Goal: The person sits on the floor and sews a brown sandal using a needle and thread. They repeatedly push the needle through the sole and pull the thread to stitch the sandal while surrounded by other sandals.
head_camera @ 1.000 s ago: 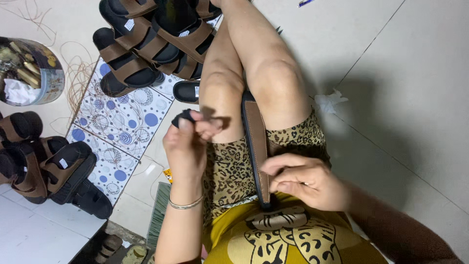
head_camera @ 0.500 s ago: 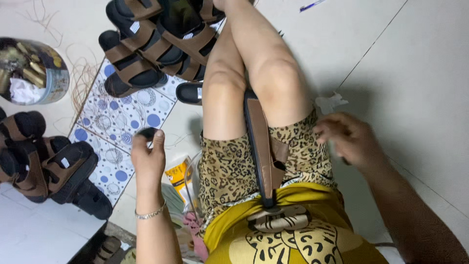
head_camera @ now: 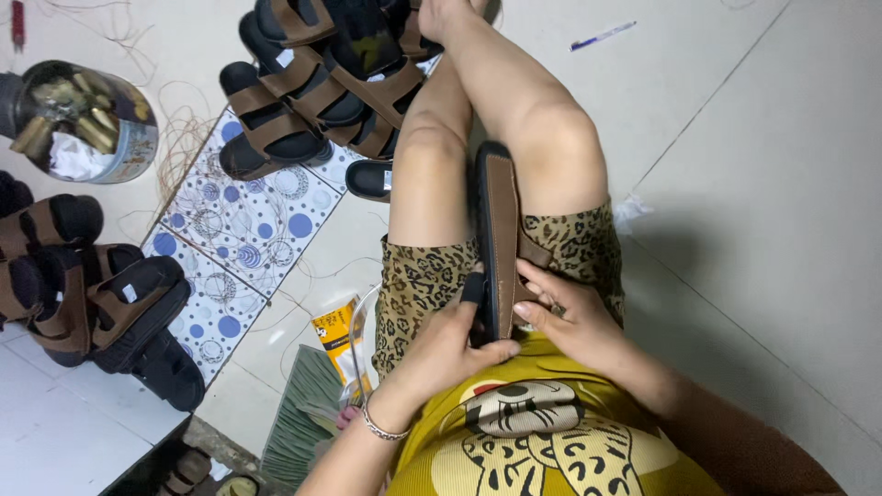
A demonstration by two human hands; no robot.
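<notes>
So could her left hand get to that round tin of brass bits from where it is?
Probably not without leaning. The left hand is on the sandal in the lap, and the tin sits far off across the patterned mat. Nothing blocks the way.

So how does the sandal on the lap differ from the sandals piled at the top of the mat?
The sandal on the lap stands on its edge between the thighs, alone; the piled sandals lie flat and overlapping on the floor. Both hands, left hand and right hand, grip the lap sandal at its near end; nobody touches the piled ones. Both have brown straps and black soles.
</notes>
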